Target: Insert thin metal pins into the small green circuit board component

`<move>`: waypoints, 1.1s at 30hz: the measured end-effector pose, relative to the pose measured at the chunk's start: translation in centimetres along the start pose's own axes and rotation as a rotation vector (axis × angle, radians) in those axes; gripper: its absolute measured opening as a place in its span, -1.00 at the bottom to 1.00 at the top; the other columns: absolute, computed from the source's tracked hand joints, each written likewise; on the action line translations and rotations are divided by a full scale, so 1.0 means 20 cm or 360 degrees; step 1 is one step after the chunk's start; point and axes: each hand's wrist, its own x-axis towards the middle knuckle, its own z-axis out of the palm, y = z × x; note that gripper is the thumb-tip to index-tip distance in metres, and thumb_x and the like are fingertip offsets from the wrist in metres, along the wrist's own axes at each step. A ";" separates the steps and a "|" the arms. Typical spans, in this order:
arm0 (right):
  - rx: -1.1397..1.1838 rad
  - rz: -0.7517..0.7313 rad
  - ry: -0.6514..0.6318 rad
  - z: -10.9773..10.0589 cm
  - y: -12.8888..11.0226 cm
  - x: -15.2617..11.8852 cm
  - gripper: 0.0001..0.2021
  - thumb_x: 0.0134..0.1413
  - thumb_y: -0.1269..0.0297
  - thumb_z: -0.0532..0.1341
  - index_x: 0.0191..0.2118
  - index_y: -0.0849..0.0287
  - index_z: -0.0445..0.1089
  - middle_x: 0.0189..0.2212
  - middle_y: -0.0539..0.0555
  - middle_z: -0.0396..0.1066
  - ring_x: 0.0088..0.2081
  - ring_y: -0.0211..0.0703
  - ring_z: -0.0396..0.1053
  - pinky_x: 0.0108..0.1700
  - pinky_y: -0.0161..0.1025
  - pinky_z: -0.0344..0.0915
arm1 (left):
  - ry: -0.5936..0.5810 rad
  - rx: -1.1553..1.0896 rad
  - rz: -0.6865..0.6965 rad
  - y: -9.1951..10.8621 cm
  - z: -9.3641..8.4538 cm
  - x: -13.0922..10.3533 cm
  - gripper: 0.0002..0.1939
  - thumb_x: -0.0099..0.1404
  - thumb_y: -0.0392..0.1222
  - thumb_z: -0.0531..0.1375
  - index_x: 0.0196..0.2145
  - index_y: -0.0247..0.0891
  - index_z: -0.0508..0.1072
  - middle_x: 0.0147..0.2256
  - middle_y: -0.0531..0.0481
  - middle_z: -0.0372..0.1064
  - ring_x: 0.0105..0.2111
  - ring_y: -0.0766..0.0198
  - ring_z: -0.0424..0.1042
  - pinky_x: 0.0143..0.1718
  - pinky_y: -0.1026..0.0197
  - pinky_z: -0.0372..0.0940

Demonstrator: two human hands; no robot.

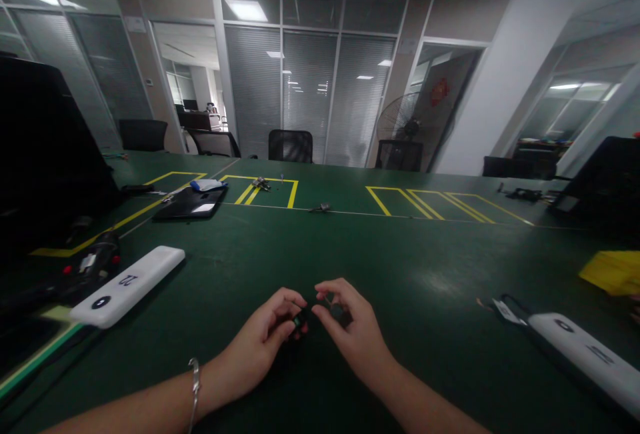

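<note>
Just above the green table (400,254), my left hand (270,331) is closed on a small dark object (299,320) with a greenish face, held between thumb and fingers. My right hand (353,331) faces it a short gap away, its thumb and fingers curled around another small dark piece (337,313), whose shape is hard to make out. The two hands do not touch each other. A silver bracelet (195,381) circles my left wrist.
White power bank (135,284) at left, beside black gear (95,264); another power bank (590,347) at right. Farther off lie a black tablet (185,203), small metal parts (261,184), a small dark piece (321,207) and yellow tape outlines (295,194). A yellow object (613,273) stands at the right edge.
</note>
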 end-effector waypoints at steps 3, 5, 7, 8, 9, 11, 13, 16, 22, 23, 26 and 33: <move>-0.0027 -0.0006 -0.0046 -0.01 -0.01 0.00 -0.80 0.12 0.31 0.23 -0.11 0.09 0.38 -0.28 0.04 0.40 -0.28 -0.15 0.35 -0.26 -0.24 0.26 | 0.0055 -0.0010 0.0009 0.01 0.00 0.01 -0.86 0.29 -0.28 0.09 -0.17 -0.21 0.27 -0.30 -0.03 0.34 -0.28 0.16 0.34 -0.20 0.08 0.23; -0.0052 -0.0018 -0.0122 -0.01 -0.03 0.00 -0.86 0.18 0.29 0.18 -0.14 0.10 0.40 -0.31 0.04 0.42 -0.29 -0.16 0.36 -0.26 -0.25 0.25 | 0.0095 -0.0021 0.0005 0.01 0.00 0.01 -0.88 0.28 -0.25 0.11 -0.20 -0.21 0.26 -0.32 -0.01 0.33 -0.30 0.18 0.33 -0.22 0.10 0.22; -0.0117 -0.0055 -0.0196 -0.02 -0.05 0.01 -0.86 0.25 0.26 0.12 -0.23 0.10 0.43 -0.36 0.02 0.43 -0.31 -0.17 0.36 -0.28 -0.25 0.24 | 0.0138 -0.0016 0.0004 0.02 -0.01 0.01 -0.89 0.27 -0.24 0.12 -0.23 -0.20 0.26 -0.33 0.00 0.33 -0.31 0.18 0.32 -0.23 0.12 0.21; -0.0167 -0.0080 -0.0230 -0.03 -0.06 0.01 -0.83 0.27 0.25 0.10 -0.27 0.09 0.44 -0.39 0.01 0.43 -0.32 -0.17 0.36 -0.28 -0.24 0.23 | 0.0159 -0.0009 0.0006 0.02 -0.01 0.01 -0.90 0.27 -0.25 0.12 -0.24 -0.20 0.27 -0.33 0.00 0.32 -0.31 0.18 0.32 -0.23 0.12 0.21; -0.0224 -0.0103 -0.0259 -0.03 -0.07 0.01 -0.80 0.27 0.24 0.09 -0.30 0.09 0.44 -0.41 0.01 0.43 -0.33 -0.17 0.35 -0.29 -0.24 0.22 | 0.0174 0.0001 0.0004 0.02 -0.01 0.01 -0.90 0.27 -0.25 0.12 -0.24 -0.20 0.27 -0.32 0.00 0.32 -0.30 0.18 0.32 -0.22 0.11 0.21; -0.0340 -0.0132 -0.0305 -0.04 -0.08 0.01 -0.79 0.27 0.20 0.10 -0.33 0.09 0.44 -0.44 0.00 0.43 -0.36 -0.17 0.34 -0.31 -0.23 0.19 | 0.0191 0.0031 0.0008 0.01 -0.02 0.01 -0.89 0.28 -0.24 0.11 -0.21 -0.19 0.28 -0.30 0.00 0.33 -0.30 0.17 0.33 -0.21 0.10 0.22; -0.0432 -0.0131 -0.0334 -0.04 -0.08 0.01 -0.78 0.26 0.17 0.12 -0.36 0.09 0.43 -0.46 0.00 0.42 -0.38 -0.17 0.33 -0.33 -0.23 0.18 | 0.0204 0.0072 0.0030 0.00 -0.02 0.01 -0.87 0.30 -0.21 0.11 -0.17 -0.19 0.29 -0.27 -0.01 0.34 -0.28 0.16 0.34 -0.19 0.10 0.23; -0.0507 -0.0093 -0.0332 -0.02 -0.07 0.01 -0.77 0.23 0.15 0.16 -0.40 0.09 0.44 -0.48 -0.01 0.41 -0.39 -0.16 0.32 -0.35 -0.23 0.17 | 0.0209 0.0171 0.0061 0.00 -0.03 0.01 -0.85 0.32 -0.21 0.10 -0.14 -0.19 0.35 -0.23 -0.04 0.36 -0.21 0.13 0.36 -0.15 0.10 0.24; -0.0621 -0.0027 -0.0262 -0.01 -0.04 0.01 -0.79 0.20 0.14 0.18 -0.41 0.08 0.44 -0.48 0.01 0.42 -0.38 -0.13 0.33 -0.35 -0.21 0.17 | 0.0232 0.0417 0.0150 0.02 -0.05 0.02 -0.82 0.33 -0.21 0.11 -0.20 -0.20 0.50 -0.20 -0.08 0.40 -0.15 0.09 0.39 -0.06 0.08 0.24; -0.0639 -0.0014 -0.0270 -0.01 -0.04 0.01 -0.79 0.20 0.14 0.18 -0.41 0.07 0.44 -0.49 0.01 0.42 -0.39 -0.13 0.33 -0.37 -0.22 0.17 | 0.0230 0.0427 0.0142 0.02 -0.05 0.02 -0.81 0.34 -0.20 0.10 -0.19 -0.19 0.51 -0.20 -0.08 0.41 -0.15 0.10 0.39 -0.07 0.09 0.25; -0.0679 0.0009 -0.0285 -0.01 -0.04 0.01 -0.78 0.21 0.14 0.17 -0.42 0.07 0.44 -0.49 0.00 0.42 -0.40 -0.13 0.33 -0.38 -0.22 0.16 | 0.0219 0.0452 0.0139 0.01 -0.05 0.02 -0.79 0.35 -0.18 0.10 -0.15 -0.16 0.52 -0.17 -0.07 0.42 -0.14 0.11 0.40 -0.06 0.10 0.25; -0.0753 0.0015 -0.0281 -0.01 -0.05 0.00 -0.76 0.22 0.18 0.16 -0.43 0.11 0.43 -0.48 -0.03 0.40 -0.38 -0.19 0.32 -0.32 -0.26 0.14 | 0.0192 0.0553 0.0186 0.00 -0.06 0.01 -0.79 0.30 -0.20 0.18 -0.14 -0.14 0.54 -0.21 -0.07 0.42 -0.22 0.16 0.41 -0.16 0.12 0.31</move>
